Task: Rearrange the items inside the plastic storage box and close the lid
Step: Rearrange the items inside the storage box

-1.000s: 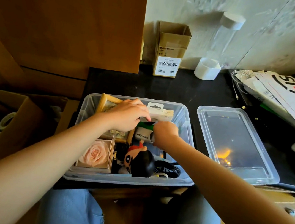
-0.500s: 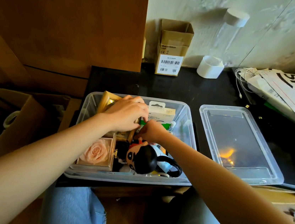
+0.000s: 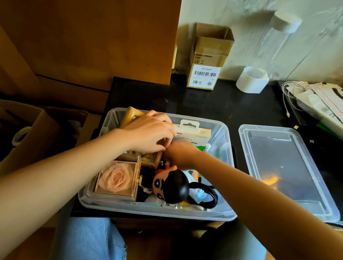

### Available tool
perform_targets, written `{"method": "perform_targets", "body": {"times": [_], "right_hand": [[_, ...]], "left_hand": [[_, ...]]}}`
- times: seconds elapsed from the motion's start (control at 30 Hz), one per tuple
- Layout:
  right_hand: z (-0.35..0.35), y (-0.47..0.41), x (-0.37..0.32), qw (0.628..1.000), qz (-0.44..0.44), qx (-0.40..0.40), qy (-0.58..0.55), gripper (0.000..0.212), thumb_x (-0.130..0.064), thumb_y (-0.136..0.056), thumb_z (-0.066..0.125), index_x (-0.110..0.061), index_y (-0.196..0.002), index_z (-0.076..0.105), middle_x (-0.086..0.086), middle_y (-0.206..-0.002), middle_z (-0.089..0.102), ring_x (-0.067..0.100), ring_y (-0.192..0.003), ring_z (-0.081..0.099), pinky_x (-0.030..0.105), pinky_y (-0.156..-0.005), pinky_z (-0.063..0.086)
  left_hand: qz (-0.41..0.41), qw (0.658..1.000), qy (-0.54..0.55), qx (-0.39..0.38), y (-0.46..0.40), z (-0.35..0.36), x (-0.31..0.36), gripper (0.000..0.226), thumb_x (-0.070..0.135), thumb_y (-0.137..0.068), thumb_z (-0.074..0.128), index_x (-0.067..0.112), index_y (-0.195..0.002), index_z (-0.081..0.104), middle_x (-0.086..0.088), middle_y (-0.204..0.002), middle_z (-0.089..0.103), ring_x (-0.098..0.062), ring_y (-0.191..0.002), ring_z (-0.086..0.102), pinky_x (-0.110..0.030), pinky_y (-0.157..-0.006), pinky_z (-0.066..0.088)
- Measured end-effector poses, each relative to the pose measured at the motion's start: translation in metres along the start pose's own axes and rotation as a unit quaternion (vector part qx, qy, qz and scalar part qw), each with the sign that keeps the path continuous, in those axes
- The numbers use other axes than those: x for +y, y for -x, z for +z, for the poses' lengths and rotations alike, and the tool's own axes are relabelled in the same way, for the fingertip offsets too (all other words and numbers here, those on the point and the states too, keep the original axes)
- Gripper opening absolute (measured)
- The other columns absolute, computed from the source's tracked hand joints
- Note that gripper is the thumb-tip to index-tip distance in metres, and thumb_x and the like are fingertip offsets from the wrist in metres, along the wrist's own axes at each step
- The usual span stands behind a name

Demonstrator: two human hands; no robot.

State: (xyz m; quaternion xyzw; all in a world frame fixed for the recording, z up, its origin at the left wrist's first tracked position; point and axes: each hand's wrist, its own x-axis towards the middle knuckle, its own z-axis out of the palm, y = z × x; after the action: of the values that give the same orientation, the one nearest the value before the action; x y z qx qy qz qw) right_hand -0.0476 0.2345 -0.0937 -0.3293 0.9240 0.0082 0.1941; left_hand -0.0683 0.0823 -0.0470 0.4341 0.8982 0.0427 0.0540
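box [image 3: 228, 136]: clear plastic, on the dark tabletop [image 3: 223, 108], open
lid [image 3: 286, 170]: flat just right of the box
left hand [image 3: 150, 133]: fingers curled on a gold frame [image 3: 130, 114] inside
right hand [image 3: 179, 152]: deep among the items, grip cannot be told
rose case [image 3: 117, 177]: front left corner

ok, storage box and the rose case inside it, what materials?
Storage box: translucent plastic, slightly frosted; contents show through its walls. Rose case: clear, glossy, acrylic or glass, can't tell; gold-toned edges, possibly metal. The rose looks soft and matte, real or fabric unclear.
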Motion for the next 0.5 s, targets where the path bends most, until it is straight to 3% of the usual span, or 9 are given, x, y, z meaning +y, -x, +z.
{"method": "perform_targets", "body": {"times": [0.17, 0.33, 0.5], "right_hand": [[-0.003, 0.001, 0.002, 0.998, -0.038, -0.005, 0.041, 0.016, -0.020, -0.089, 0.056, -0.012, -0.101, 0.064, 0.007, -0.099, 0.064, 0.026, -0.090, 0.059, 0.029, -0.070, 0.044], [0.002, 0.001, -0.003, 0.993, -0.068, -0.014, 0.091, 0.020, -0.017, -0.093, 0.049, -0.012, -0.103, 0.066, 0.007, -0.099, 0.067, 0.029, -0.092, 0.061, 0.031, -0.070, 0.043], [0.000, 0.001, 0.000, 0.987, -0.094, -0.002, 0.131, 0.015, -0.013, -0.090, 0.052, -0.010, -0.095, 0.065, 0.007, -0.092, 0.067, 0.027, -0.086, 0.062, 0.028, -0.063, 0.038]], "left_hand": [[-0.009, 1.000, 0.009, -0.013, -0.001, -0.001, 0.002, 0.006, 0.028, -0.083, 0.063, 0.031, -0.087, 0.065, 0.018, -0.125, 0.054, -0.012, -0.125, 0.035, -0.033, -0.100, 0.023], [-0.106, 0.990, 0.085, -0.028, 0.000, -0.004, 0.010, 0.051, 0.004, -0.082, 0.041, 0.038, -0.118, 0.052, 0.002, -0.131, 0.046, -0.025, -0.121, 0.037, -0.036, -0.100, 0.025], [-0.119, 0.988, 0.093, -0.045, -0.002, -0.007, 0.011, 0.051, 0.003, -0.083, 0.040, 0.042, -0.112, 0.057, 0.004, -0.133, 0.044, -0.024, -0.122, 0.036, -0.035, -0.101, 0.025]]}}
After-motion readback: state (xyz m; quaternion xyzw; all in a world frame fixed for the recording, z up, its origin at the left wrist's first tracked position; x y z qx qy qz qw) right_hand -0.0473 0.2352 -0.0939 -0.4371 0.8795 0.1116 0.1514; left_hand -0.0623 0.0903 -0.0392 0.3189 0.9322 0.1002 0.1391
